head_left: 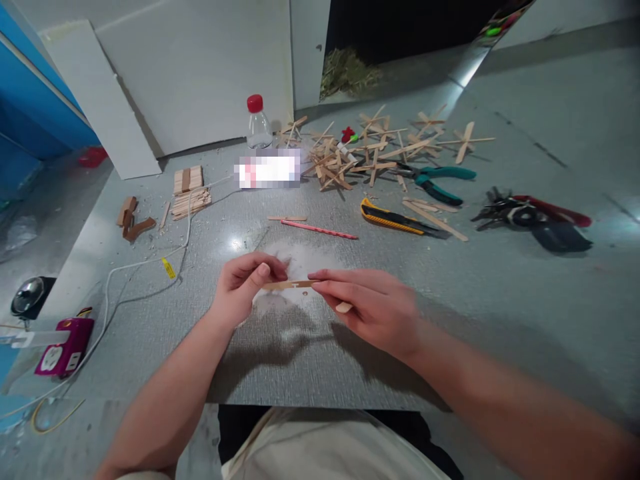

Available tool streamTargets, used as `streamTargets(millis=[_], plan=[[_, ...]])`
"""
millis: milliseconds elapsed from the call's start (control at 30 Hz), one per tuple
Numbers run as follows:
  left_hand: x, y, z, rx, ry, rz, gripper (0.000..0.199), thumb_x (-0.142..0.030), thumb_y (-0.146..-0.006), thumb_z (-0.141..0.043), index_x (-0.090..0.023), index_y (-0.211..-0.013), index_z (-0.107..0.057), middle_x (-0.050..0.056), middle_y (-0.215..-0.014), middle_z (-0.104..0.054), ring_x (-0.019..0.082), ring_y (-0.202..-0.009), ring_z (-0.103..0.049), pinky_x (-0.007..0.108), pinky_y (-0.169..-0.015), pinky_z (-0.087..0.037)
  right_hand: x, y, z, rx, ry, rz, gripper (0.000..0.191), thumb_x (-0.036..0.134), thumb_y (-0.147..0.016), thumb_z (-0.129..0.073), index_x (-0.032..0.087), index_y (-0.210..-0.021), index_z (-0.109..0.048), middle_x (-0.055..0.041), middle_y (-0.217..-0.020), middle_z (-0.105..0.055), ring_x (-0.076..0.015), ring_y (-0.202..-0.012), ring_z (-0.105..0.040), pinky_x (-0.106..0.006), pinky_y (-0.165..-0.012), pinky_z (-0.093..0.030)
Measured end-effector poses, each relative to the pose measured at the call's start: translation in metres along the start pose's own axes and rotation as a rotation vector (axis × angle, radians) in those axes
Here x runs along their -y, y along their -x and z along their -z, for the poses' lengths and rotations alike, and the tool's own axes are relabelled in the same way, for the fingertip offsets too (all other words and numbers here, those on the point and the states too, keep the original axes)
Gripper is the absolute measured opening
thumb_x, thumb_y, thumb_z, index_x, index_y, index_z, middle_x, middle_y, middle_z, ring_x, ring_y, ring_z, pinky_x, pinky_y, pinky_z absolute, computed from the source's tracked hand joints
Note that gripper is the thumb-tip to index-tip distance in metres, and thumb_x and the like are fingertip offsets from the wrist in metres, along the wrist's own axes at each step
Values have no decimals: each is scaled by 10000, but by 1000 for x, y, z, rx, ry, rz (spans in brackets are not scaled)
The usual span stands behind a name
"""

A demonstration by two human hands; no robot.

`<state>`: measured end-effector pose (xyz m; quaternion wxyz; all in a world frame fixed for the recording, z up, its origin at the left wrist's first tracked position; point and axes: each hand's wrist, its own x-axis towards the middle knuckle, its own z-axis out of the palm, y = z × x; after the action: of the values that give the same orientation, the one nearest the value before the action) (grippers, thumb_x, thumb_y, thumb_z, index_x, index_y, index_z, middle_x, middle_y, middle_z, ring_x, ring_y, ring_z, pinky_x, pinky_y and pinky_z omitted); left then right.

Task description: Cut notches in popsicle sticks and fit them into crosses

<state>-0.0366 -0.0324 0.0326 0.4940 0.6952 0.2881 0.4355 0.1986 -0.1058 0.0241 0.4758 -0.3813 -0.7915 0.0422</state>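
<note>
Between my two hands, low over the middle of the table, is a flat wooden stick (302,284) with a small notch near its centre. My left hand (250,283) pinches its left end between thumb and fingers. The fingers of my right hand (367,300) are closed on the right end, and another wooden tip (344,307) sticks out below them. White dust lies on the table under the hands. Just beyond are a red-pink pencil (320,229) and a loose stick (287,218).
Crossed wooden sticks (375,147) are piled at the back. Green-handled pliers (443,180), a yellow cutter (397,220) and a dark tool (535,217) lie right. A red-capped bottle (259,127) stands behind. Stick bundles (189,180), a white cable (145,262) and a purple box (65,347) are left.
</note>
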Motion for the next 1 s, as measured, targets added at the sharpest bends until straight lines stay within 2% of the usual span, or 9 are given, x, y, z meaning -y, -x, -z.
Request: streamTargets(millis=[100, 200, 367, 467, 667, 833, 1000], plan=[[-1, -1, -1, 15, -30, -1, 323, -498, -1004, -652, -206, -951, -780, 55, -843, -780, 136, -747, -717, 229, -694, -578, -1, 1, -1, 9, 12, -9, 321, 76, -976, -628, 263, -1218, -723, -43, -1137, -833, -200, -989, -817, -323, -808, -684], [-5, -2, -4, 35, -99, -4, 190, -381, -906, -784, -193, -929, -788, 60, -841, -787, 137, -734, -719, 224, -687, -580, -2, 2, -2, 24, 24, -20, 337, 89, -980, -630, 274, -1247, -721, -33, -1137, -834, -189, -982, -815, -311, -827, -675], [-11, -3, -9, 27, -240, -24, 38, -214, -866, -757, -184, -865, -780, 42, -750, -767, 130, -652, -691, 230, -619, -555, -6, 4, -6, 29, 23, 10, 367, 58, -964, -614, 229, -1276, -702, -49, -1139, -832, -182, -1012, -806, -290, -850, -664], [-14, -4, -8, 31, -333, -48, 46, -187, -865, -746, -190, -834, -781, 35, -737, -777, 132, -630, -694, 238, -605, -547, -10, 5, -7, 48, 22, 17, 371, 37, -956, -602, 218, -1262, -707, -72, -1175, -821, -197, -1015, -805, -310, -849, -670], [-13, -3, -7, 92, -468, -127, 103, -185, -913, -688, -203, -920, -789, 46, -827, -815, 146, -683, -740, 244, -636, -557, -17, 3, -5, 107, 27, 20, 430, 9, -931, -567, 232, -1265, -721, -69, -1191, -815, -217, -1021, -807, -343, -847, -685], [-8, -1, -7, 100, -486, -147, 199, -146, -966, -598, -201, -1035, -775, 53, -891, -826, 148, -739, -769, 246, -677, -577, -20, 0, -5, 137, 13, -17, 418, 42, -946, -557, 248, -1271, -720, -68, -1193, -814, -213, -1040, -805, -346, -880, -687], [-8, -2, -7, 101, -442, -114, 183, -132, -943, -636, -193, -1060, -763, 54, -926, -825, 150, -797, -775, 258, -736, -598, -21, 1, -6, 128, -4, -21, 456, 4, -903, -560, 247, -1256, -717, -68, -1185, -815, -218, -1037, -807, -352, -887, -687]])
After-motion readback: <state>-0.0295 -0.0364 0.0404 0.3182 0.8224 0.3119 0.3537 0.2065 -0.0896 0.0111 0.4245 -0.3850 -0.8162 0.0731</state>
